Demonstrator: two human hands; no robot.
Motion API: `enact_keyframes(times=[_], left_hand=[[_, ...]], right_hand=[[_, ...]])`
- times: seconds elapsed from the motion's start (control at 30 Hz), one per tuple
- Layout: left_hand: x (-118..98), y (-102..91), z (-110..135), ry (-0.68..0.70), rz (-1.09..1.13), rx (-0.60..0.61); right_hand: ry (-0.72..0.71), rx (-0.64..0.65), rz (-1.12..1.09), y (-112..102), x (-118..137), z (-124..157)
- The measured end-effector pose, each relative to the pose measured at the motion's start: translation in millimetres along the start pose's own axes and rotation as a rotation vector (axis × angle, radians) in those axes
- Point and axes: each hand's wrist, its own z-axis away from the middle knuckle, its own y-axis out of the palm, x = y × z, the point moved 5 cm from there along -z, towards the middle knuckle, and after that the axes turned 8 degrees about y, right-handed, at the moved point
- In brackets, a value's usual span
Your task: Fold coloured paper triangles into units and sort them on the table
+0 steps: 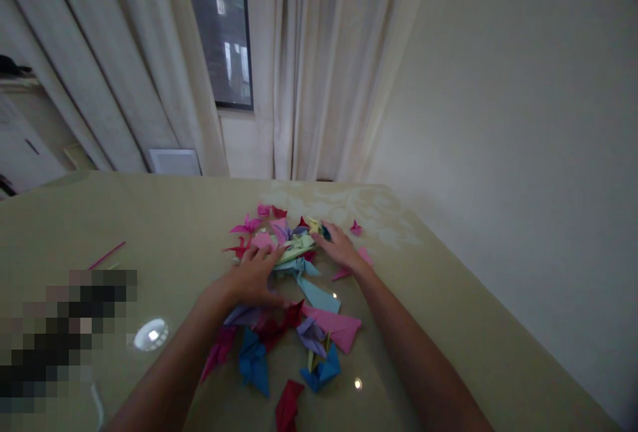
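A loose pile of folded paper cranes in several colours lies on the table. My left hand (255,278) rests over the pile's left side, open, fingers spread across pink and pale green paper (296,246). On the far right side, my right hand (339,246) is open too, its fingertips at a yellow crane (314,224) and a dark teal piece. Between my forearms lie a light blue crane (319,296), a pink one (339,327), a purple one (312,337), blue ones (254,360) and a red one (288,405). My left hand partly hides the paper under it.
The glossy table (164,219) reflects lights and meets a wall (523,153) on the right. A thin pink stick (107,255) and a pale tube-like piece (97,402) are at the left, beside a pixelated patch. Curtains (343,73) and a window (222,26) stand behind.
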Motion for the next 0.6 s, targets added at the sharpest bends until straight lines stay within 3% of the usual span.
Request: enact_keyframes(times=[0.13,0.23,0.43,0.6], left_hand=[[-25.4,8.5,-4.9,0.054,-0.01,0.019],[-33.9,11.2,-9.4,0.076,-0.029,-0.076],[-33.1,3.7,-15.6,0.028,-0.036,-0.35],[-22.2,-14.7,-13.3,-0.023,0.041,-0.503]], right_hand=[[-0.161,0.189,-0.224,20.1,31.7,13.1],[-0.168,0.298,-0.397,25.7,51.8,24.7],[-0.112,0.428,-0.693,23.5,82.0,40.3],[-0.178,0.444,-0.643,10.0,101.6,50.3]])
